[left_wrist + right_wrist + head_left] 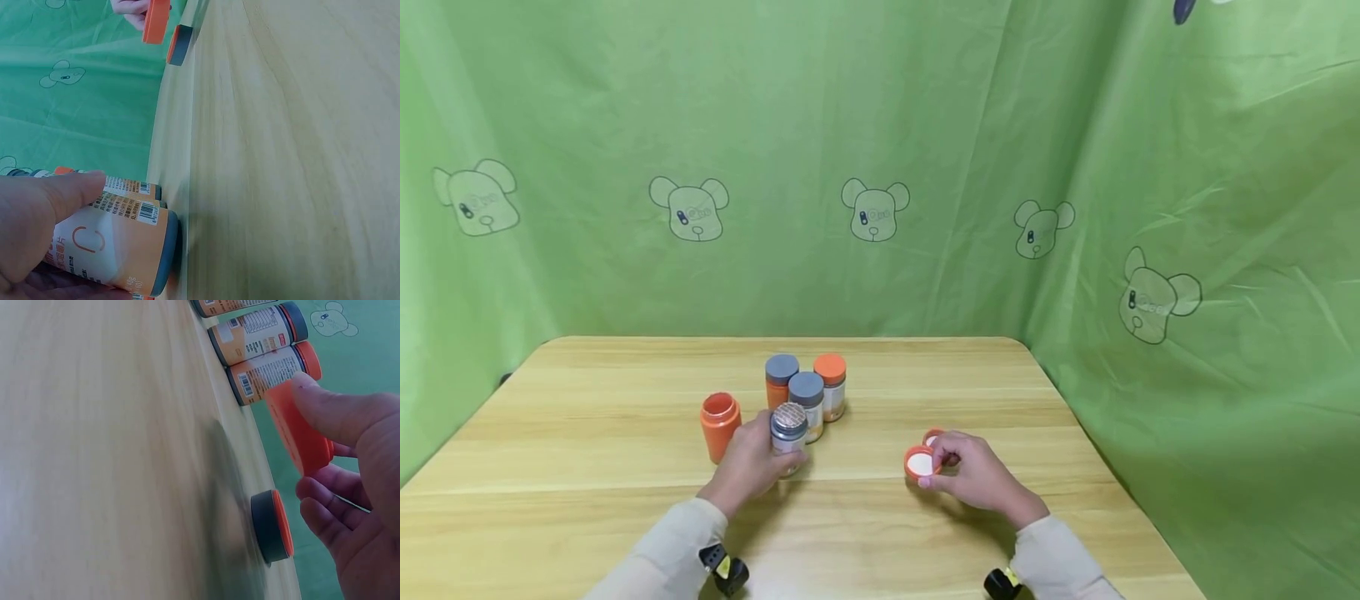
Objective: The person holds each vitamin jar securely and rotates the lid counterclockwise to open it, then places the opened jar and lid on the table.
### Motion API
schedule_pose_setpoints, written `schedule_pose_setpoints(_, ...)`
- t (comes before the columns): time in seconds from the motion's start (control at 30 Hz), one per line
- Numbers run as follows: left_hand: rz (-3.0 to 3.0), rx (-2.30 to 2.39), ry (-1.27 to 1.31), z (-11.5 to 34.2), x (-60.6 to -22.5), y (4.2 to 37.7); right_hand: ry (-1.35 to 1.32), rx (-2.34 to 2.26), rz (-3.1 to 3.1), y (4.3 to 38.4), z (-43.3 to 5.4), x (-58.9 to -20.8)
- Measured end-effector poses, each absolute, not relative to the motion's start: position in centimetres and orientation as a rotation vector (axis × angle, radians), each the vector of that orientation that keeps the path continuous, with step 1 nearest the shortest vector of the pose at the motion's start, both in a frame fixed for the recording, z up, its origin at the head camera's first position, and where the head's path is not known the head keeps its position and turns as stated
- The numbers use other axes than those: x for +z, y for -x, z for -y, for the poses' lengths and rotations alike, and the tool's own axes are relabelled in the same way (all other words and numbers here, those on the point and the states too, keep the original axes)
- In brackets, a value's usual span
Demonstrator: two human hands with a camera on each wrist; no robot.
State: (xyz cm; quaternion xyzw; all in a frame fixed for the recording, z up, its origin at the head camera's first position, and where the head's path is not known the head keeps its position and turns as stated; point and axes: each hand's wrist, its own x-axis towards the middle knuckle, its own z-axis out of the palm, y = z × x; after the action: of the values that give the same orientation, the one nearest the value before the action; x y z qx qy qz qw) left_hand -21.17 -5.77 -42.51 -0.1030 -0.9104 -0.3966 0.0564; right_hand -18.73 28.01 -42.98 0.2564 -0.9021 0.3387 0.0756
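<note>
My left hand (748,462) grips a grey bottle (119,244) with an orange-and-white label. It stands upright without a lid, and a silvery seal (789,417) covers its mouth. Between the thumb and fingers of my right hand (977,473), an orange lid (297,428) is pinched, raised off the table, its white lining toward the head camera. Just beyond it, a dark grey lid (265,526) with an orange inside rests on the table. To the left of my left hand, an orange bottle (720,435) stands uncapped.
Behind the held bottle stand several capped bottles close together: an orange one with a grey lid (782,368), a labelled one with a grey lid (806,388), and one with an orange lid (830,367). A green curtain (797,125) hangs behind the wooden table (587,408).
</note>
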Motion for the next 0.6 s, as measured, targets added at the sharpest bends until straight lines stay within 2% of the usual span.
schedule_pose_setpoints(0.6,2.764,-1.198,0.218,6.1,-43.0,21.5,-0.775,1.026,2.833,18.6,-29.2,-44.0)
